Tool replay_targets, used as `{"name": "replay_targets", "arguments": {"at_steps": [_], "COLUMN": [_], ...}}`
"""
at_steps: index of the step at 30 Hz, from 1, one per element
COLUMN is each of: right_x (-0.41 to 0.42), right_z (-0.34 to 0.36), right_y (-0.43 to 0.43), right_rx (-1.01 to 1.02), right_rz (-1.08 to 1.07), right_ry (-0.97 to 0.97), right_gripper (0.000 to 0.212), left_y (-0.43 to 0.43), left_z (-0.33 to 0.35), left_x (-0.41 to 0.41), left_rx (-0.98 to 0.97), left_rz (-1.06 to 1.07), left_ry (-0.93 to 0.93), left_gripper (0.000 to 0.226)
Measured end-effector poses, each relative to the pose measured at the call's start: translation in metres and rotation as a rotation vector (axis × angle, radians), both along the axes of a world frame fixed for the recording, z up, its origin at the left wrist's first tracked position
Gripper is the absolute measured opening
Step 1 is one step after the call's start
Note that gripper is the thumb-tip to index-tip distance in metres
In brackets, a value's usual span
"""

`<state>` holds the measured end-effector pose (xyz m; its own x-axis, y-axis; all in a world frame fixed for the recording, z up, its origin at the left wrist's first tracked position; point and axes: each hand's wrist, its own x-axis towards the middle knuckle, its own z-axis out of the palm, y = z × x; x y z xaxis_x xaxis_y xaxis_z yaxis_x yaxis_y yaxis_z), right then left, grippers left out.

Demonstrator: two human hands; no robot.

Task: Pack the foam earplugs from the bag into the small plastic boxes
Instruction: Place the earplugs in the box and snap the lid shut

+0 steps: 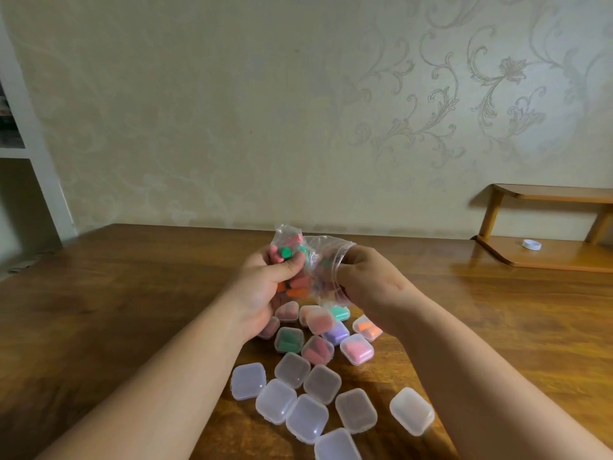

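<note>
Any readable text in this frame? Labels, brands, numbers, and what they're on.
None readable.
clear bag: no print visible.
small plastic boxes: no labels visible.
white cap on the wooden shelf: no marking legible.
Items on the far-left shelving: too blurred to read.

Above the brown wooden desk [132, 293], the left hand [265, 287] grips a clear plastic bag [318, 257] of coloured foam earplugs [285, 252]. The right hand [371, 283] has its curled fingers in the bag's mouth. Beneath lie filled small translucent boxes [318, 350]; empty closed ones [306, 418] sit towards the desk's near edge.
</note>
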<state>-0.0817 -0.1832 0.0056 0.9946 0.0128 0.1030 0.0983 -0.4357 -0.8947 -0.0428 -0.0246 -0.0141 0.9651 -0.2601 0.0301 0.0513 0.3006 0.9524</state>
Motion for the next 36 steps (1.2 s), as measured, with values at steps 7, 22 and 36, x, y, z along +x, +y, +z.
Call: {"name": "replay_targets", "arguments": {"at_steps": [7, 22, 36], "right_x": [0.001, 0.002, 0.007], "right_z": [-0.002, -0.005, -0.003], "right_y": [0.005, 0.008, 0.002], "right_rx": [0.033, 0.061, 0.338], "right_rz": [-0.021, -0.071, -0.107], "right_ry": [-0.102, -0.047, -0.020], "right_gripper": [0.033, 0.034, 0.014], "left_y": [-0.002, -0.003, 0.007], "left_z": [-0.001, -0.002, 0.003], "left_x": [0.002, 0.002, 0.012], "left_rx": [0.042, 0.015, -0.151], "left_rz": [0.090, 0.045, 0.186], "left_ry": [-0.013, 0.034, 0.025], "left_gripper": [0.023, 0.023, 0.035]}}
